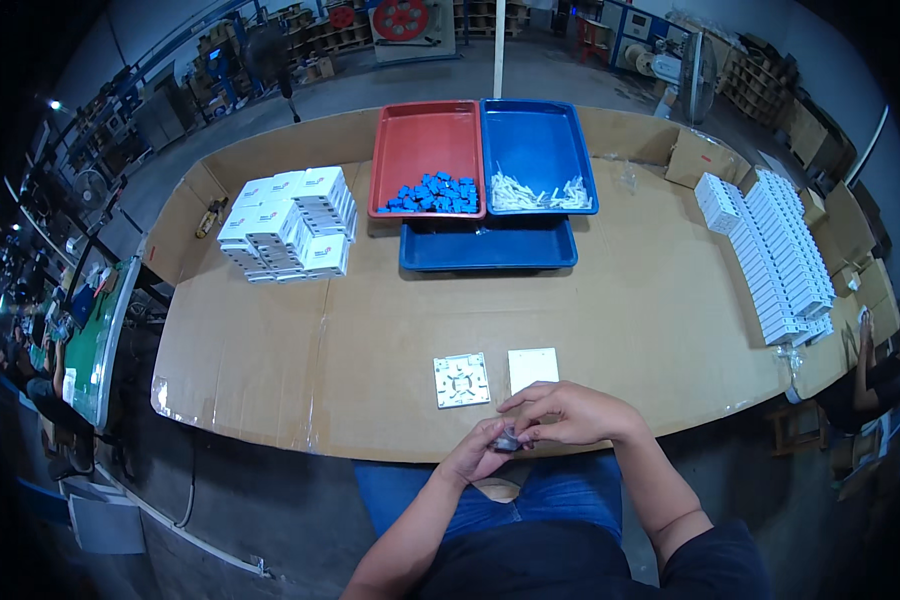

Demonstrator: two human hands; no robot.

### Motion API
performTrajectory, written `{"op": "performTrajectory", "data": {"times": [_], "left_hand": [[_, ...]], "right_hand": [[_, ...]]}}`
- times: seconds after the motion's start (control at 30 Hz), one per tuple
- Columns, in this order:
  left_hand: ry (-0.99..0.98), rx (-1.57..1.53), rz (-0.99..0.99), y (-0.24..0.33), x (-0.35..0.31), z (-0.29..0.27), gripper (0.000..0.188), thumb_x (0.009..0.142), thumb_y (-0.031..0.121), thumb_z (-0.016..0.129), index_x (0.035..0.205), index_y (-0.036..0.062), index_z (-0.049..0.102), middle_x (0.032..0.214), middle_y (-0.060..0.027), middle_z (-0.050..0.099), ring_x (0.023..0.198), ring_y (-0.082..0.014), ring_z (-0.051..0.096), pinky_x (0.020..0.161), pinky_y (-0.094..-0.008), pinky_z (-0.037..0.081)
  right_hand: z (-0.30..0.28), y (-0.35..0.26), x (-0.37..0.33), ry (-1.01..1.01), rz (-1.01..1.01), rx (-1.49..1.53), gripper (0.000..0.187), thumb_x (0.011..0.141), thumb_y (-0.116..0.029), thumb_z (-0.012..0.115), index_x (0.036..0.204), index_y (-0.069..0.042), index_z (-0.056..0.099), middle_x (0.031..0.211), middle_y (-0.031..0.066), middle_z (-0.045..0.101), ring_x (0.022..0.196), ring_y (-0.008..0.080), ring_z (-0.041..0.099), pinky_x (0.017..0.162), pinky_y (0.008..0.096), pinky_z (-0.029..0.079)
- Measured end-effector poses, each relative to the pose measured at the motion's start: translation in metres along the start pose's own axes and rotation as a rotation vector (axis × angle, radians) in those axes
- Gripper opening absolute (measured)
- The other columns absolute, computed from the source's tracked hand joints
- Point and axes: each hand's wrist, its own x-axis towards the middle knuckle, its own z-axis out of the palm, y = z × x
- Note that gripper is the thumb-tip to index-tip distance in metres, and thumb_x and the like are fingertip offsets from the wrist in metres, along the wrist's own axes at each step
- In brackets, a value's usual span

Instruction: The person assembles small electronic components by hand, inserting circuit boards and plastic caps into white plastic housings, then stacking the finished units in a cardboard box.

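Greyish, glossy small item [506, 439], partly hidden, held between both hands [476, 456] [573, 413], fingers curled

Factory workshop: a cardboard-covered counter [650, 290] bearing a red tray [428, 140] of small blue parts [434, 194], with a caged fan [698, 82] and red reel [402, 17] beyond.

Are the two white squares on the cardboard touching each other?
Apart: the head view shows bare brown cardboard between the patterned square and the plain square.
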Motion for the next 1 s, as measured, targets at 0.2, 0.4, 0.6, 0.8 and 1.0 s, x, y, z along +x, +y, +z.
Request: {"op": "performTrajectory", "data": {"times": [0.2,0.4,0.6,0.8,1.0], "left_hand": [[-0.049,0.05,-0.033,0.003,-0.001,0.0,0.067,0.097,0.055,0.066,0.125,-0.0055,0.061,0.119,-0.0133,0.063,0.11,-0.0235,0.061,0.103,-0.0376,0.047],[0.02,0.052,-0.033,0.004,-0.001,0.005,0.065,0.094,0.049,0.073,0.126,-0.0054,0.06,0.119,-0.011,0.062,0.112,-0.0217,0.06,0.103,-0.0358,0.048],[0.02,-0.052,-0.103,0.001,-0.003,-0.012,0.046,0.104,0.039,0.063,0.131,0.0006,0.062,0.115,-0.0068,0.068,0.109,-0.015,0.065,0.095,-0.0313,0.053],[0.045,-0.085,-0.095,0.004,0.007,0.002,0.046,0.107,0.036,0.058,0.132,-0.0023,0.061,0.114,-0.0078,0.066,0.106,-0.0163,0.062,0.097,-0.0304,0.05],[-0.011,-0.133,-0.136,0.015,0.015,0.012,0.055,0.107,0.035,0.056,0.141,-0.008,0.053,0.113,-0.0101,0.061,0.104,-0.0211,0.057,0.098,-0.0336,0.048]], "right_hand": [[-0.007,0.003,0.003,-0.024,0.003,-0.136,0.015,0.092,-0.014,0.067,0.102,-0.007,0.077,0.135,0.0132,0.066,0.124,0.0314,0.062,0.103,0.041,0.051],[-0.01,-0.001,0.008,-0.088,0.046,-0.17,0.015,0.094,-0.019,0.07,0.102,-0.008,0.078,0.138,0.0123,0.064,0.126,0.0309,0.061,0.105,0.0398,0.051],[-0.004,-0.008,0.023,-0.225,0.056,-0.356,0.034,0.098,-0.035,0.068,0.108,-0.005,0.078,0.147,0.0166,0.058,0.134,0.0344,0.055,0.108,0.0431,0.048],[-0.031,0.0,0.042,-0.311,0.101,-0.178,0.034,0.102,-0.033,0.065,0.102,-0.002,0.078,0.141,0.0183,0.062,0.128,0.0333,0.061,0.106,0.0409,0.049],[-0.158,0.045,0.112,0.252,0.09,-0.185,0.018,0.098,-0.016,0.067,0.101,-0.001,0.076,0.097,0.0095,0.076,0.092,0.0163,0.07,0.085,0.0327,0.055]]}}
